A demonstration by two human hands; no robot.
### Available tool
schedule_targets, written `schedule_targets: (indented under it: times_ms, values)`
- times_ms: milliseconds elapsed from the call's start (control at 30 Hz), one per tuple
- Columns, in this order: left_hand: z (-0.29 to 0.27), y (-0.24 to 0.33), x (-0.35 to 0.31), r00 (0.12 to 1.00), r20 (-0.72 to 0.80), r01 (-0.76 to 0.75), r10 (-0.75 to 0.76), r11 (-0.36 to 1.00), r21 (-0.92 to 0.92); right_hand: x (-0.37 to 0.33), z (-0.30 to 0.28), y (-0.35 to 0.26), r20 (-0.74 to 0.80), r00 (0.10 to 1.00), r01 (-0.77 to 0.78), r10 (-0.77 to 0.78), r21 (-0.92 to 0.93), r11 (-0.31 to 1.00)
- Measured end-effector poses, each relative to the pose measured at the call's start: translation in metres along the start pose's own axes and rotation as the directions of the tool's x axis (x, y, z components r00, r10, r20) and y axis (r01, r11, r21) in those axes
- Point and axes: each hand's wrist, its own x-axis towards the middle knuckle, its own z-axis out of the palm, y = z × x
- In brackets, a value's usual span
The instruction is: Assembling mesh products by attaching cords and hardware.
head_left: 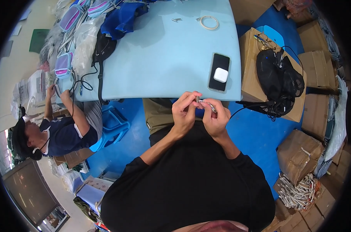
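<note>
Just off the near edge of the pale blue table [160,73], my two hands meet in front of my body. My left hand [184,112] pinches a small silvery metal piece [198,99] between thumb and fingers. A short pale grey cord-like thing [209,105] is gripped in my right hand [216,120], its end close to the metal piece. Whether the two are joined is too small to tell. Beyond my right hand lies a dark phone [218,86] with a white rounded case [221,75] on top.
A tape roll [209,23] and small metal pieces [177,19] lie on the table's far side. Purple-blue pouches [64,65] and a black bag [105,46] cover its left. A co-worker [71,129] sits at left. A carton [249,58] bearing a black bag [274,73] stands right.
</note>
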Motion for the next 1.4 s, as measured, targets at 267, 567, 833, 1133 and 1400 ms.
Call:
schedule_targets:
  times_ms: [267,567,833,1133,1400]
  values:
    - [-0.017,-0.007,0.012,0.979,-0.176,0.086,-0.099,0.993,-0.082,0.008,-0.016,-0.002,-0.166,0.983,-0.104,0.079,-0.147,0.984]
    - [-0.017,-0.009,0.000,0.951,0.207,0.309,-0.231,0.769,-0.559,0.003,-0.014,-0.002,-0.019,0.999,-0.051,0.051,-0.010,0.999]
    - [-0.014,-0.006,-0.019,0.926,0.216,0.378,-0.310,0.747,-0.548,-0.007,-0.005,-0.006,0.092,0.996,0.002,-0.013,0.118,0.993]
    - [-0.013,-0.008,-0.018,0.951,0.200,0.303,-0.237,0.847,-0.438,-0.004,-0.004,-0.004,0.126,0.991,0.043,-0.052,0.067,0.997]
    - [-0.019,-0.014,-0.019,0.932,0.102,0.355,-0.348,0.814,-0.460,-0.001,-0.002,0.004,0.064,0.953,-0.302,0.295,0.202,0.932]
